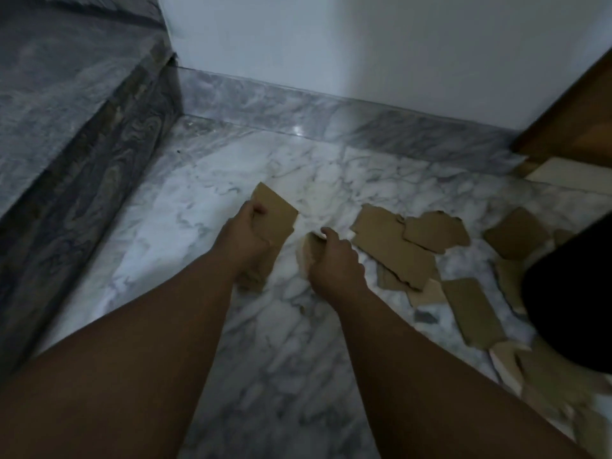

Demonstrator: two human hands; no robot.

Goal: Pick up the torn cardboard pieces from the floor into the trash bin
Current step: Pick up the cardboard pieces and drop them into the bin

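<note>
My left hand [243,235] grips a stack of brown cardboard pieces [276,215] above the white marble floor. My right hand [334,260] holds a smaller torn cardboard piece [308,251], pale on one side. Several more torn cardboard pieces [394,246] lie scattered on the floor to the right of both hands, some overlapping. More pieces [473,309] lie further right and toward the lower right corner. A black rounded shape [573,303] at the right edge may be the trash bin; I cannot tell for certain.
A grey marble step [82,134] rises along the left side. A white wall [364,44] with a marble skirting [331,117] closes the far side. A brown wooden door or frame [569,114] stands at the upper right.
</note>
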